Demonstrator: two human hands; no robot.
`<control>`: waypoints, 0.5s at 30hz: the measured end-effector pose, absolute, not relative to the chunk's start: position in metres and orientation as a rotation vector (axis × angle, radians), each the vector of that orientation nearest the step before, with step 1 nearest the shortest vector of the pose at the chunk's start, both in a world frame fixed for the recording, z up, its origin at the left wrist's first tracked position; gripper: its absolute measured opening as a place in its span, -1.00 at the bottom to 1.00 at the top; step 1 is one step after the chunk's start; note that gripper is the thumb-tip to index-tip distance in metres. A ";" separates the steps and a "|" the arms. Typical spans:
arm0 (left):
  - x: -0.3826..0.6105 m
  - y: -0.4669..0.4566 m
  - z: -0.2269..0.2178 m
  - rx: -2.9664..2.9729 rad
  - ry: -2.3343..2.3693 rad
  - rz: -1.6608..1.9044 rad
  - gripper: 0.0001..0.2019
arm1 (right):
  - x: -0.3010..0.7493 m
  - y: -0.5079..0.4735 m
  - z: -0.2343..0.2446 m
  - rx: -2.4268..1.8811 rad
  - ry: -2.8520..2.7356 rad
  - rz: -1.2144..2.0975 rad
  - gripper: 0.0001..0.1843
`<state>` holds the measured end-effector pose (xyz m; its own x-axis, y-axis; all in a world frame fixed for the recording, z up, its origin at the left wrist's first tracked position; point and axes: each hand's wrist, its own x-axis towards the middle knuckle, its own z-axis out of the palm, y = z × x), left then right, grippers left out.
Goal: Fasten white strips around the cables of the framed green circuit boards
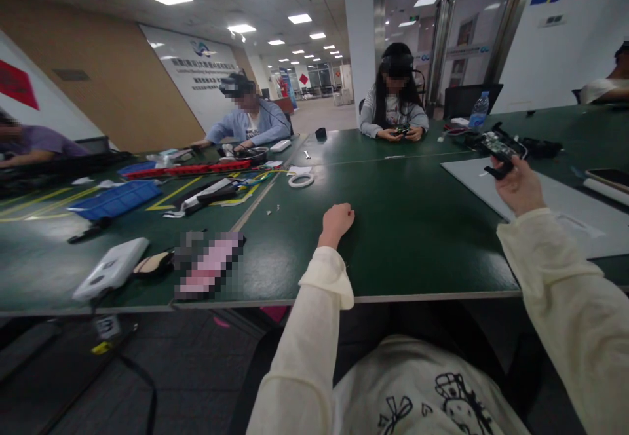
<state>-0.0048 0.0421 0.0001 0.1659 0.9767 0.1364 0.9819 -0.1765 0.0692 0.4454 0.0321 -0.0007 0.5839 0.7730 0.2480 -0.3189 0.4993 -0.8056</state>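
My right hand [521,187] is raised over the right side of the table, fingers wrapped around the lower end of a black device with a bare circuit board [497,147]. Below it lies a light grey mat [565,209]. My left hand [338,221] rests on the green tabletop [413,238] near its front edge, curled into a fist. Whatever the fist encloses, if anything, is hidden. The nearest item to it is a white tape ring [301,181], lying farther back and apart from it.
On the left stand a blue basket [118,198], a white box-like device [112,268] and a pink blurred object [212,266]. A water bottle [479,111], dark parts [540,147] and a phone [609,178] lie on the right. Several people sit around the table.
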 end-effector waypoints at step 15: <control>0.005 0.034 0.016 -2.265 -1.871 -0.774 -0.74 | 0.341 0.011 -0.022 -1.026 -1.226 1.741 -0.69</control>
<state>0.0048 0.0340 0.0157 0.1141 0.8895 0.4425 0.9422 -0.2382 0.2358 0.3405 0.0115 -0.0221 -0.3896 0.9025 -0.1836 -0.1311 -0.2517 -0.9589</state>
